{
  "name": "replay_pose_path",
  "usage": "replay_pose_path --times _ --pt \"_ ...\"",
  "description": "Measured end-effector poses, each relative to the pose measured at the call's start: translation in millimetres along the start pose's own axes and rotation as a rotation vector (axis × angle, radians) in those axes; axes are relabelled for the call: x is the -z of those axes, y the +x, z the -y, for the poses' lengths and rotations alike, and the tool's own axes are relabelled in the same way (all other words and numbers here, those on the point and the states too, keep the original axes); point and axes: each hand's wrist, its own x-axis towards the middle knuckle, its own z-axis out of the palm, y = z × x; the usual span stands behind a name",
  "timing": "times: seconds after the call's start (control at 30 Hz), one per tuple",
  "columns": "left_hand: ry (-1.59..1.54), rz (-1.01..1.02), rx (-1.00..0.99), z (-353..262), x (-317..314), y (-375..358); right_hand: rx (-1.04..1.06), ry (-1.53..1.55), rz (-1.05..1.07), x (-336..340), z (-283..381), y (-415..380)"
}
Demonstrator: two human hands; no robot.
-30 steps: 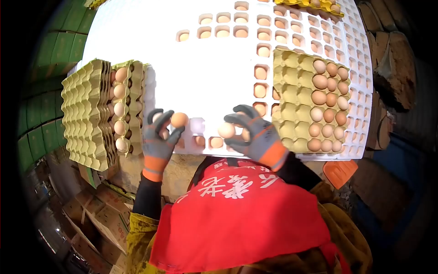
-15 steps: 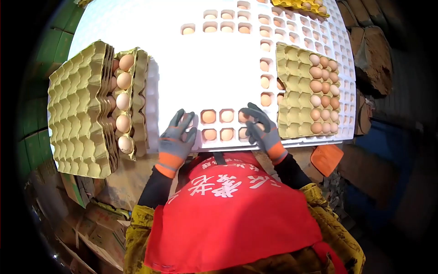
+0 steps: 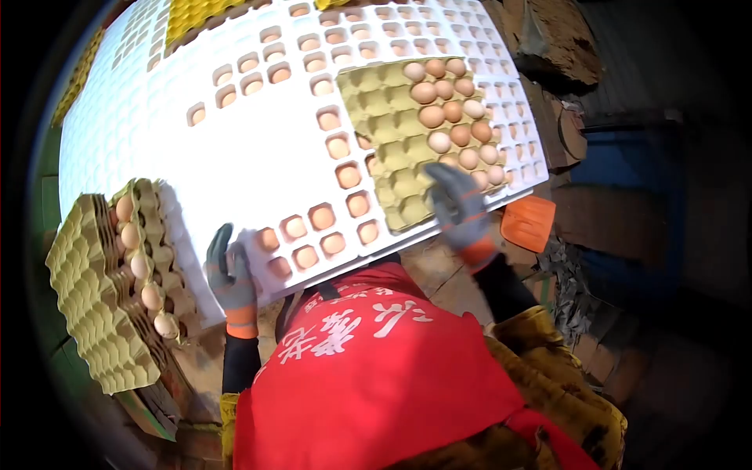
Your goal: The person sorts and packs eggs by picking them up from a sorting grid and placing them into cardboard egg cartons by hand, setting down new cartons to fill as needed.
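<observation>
My left hand [image 3: 230,274], in a grey and orange glove, rests over the white foam egg tray [image 3: 188,184] with its fingers stretched out and no egg visible in them. Just right of it, brown eggs [image 3: 294,227] sit in the sockets along the front edge. My right hand [image 3: 460,205], gloved alike, hovers at the near edge of a yellowish pulp egg tray [image 3: 392,149], fingers apart beside its nearest eggs. That pulp tray lies on the foam; its right columns hold eggs [image 3: 452,112], its left cups are bare. My right palm is hidden.
Stacked pulp trays [image 3: 94,290] lean at the left, with eggs [image 3: 139,265] upright between them. Yellow trays [image 3: 200,17] lie at the far edge. More eggs fill foam sockets at the right and back. An orange scoop-like piece [image 3: 529,223] is beyond the front right edge.
The view has swung right. My right hand has moved from the foam's front eggs to the pulp tray's near edge. My left hand has lifted off the leftmost front eggs, fingers straighter.
</observation>
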Motion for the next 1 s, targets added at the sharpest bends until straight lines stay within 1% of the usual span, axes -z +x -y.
replay_pose_path --times 0.03,0.07,0.1,0.17,0.2,0.23,0.3,0.33,0.4,0.43,0.47,0.5,0.53,0.57,0.6,0.63,0.7,0.73,0.77,0.83,0.87,0.97,1.0 --pt "-0.022 0.034 -0.037 -25.9 -19.8 9.1 -0.115 -0.029 -0.008 24.5 -24.7 -3.3" --pt "-0.058 0.094 -0.099 -51.8 -41.3 17.3 -0.158 -0.128 0.060 51.5 -53.3 -6.2" --pt "-0.065 0.161 -0.256 -72.9 -68.9 24.5 -0.196 -0.224 0.131 73.5 -77.0 -6.3" --pt "-0.069 0.297 -0.483 -127.9 -127.4 31.3 0.004 -0.290 0.226 97.1 -101.9 -6.0" --pt "-0.056 0.332 -0.535 -154.9 -157.3 29.7 0.100 -0.317 0.270 104.5 -113.0 -7.1" --pt "-0.043 0.371 -0.590 -178.0 -186.3 27.3 0.141 -0.372 0.333 104.5 -119.9 -6.0" --pt "0.207 0.619 -0.622 -203.8 -241.7 23.2 0.233 -0.484 0.455 92.4 -127.5 3.9" --pt "0.255 0.621 -0.621 -206.3 -259.9 18.2 0.235 -0.485 0.441 86.3 -138.0 1.6" --pt "0.355 0.623 -0.615 -209.1 -287.3 10.9 0.201 -0.230 0.361 92.3 -145.6 8.7" --pt "0.265 0.624 -0.551 -212.0 -287.1 11.8 0.175 -0.101 0.323 96.8 -146.3 9.2" --pt "0.175 0.621 -0.482 -212.6 -278.7 15.3 -0.208 0.331 0.384 101.9 -146.4 7.9" --pt "0.089 0.603 -0.413 -210.8 -270.7 20.6 -0.446 0.642 0.369 109.5 -154.9 6.2" --pt "-0.060 0.558 -0.242 -207.4 -263.6 23.0 -0.515 0.910 0.319 115.9 -171.9 9.6" --pt "-0.547 0.594 0.340 -206.7 -253.9 22.9 -0.586 1.178 0.262 121.7 -174.8 18.9" --pt "-0.811 0.518 0.479 -196.1 -246.9 28.9 -0.695 1.520 0.156 128.3 -168.2 20.4" --pt "-1.076 0.428 0.618 -187.6 -242.4 33.3 -0.657 1.300 0.255 128.9 -166.7 27.9" --pt "-0.841 0.410 0.429 -187.1 -244.3 42.4 -0.553 0.856 0.437 123.8 -168.2 47.9" --pt "-0.257 0.433 0.288 -192.9 -254.3 37.6 0.078 0.304 0.309 112.6 -159.9 55.3" --pt "0.060 0.356 -0.109 -225.2 -263.4 37.0 0.222 -0.075 0.309 103.6 -151.6 60.2" --pt "0.673 0.565 -0.376 -219.4 -290.5 35.2 0.326 -0.629 0.491 67.5 -149.2 66.2" --pt "0.710 0.522 -0.415 -216.8 -298.3 35.3 0.423 -0.665 0.384 66.3 -149.2 62.3" --pt "0.250 0.507 -0.169 -220.9 -278.8 44.1 0.133 -0.006 0.442 95.6 -163.7 72.8" --pt "-0.084 0.517 0.055 -203.7 -272.4 44.4 0.005 0.424 0.408 101.6 -177.1 72.4"
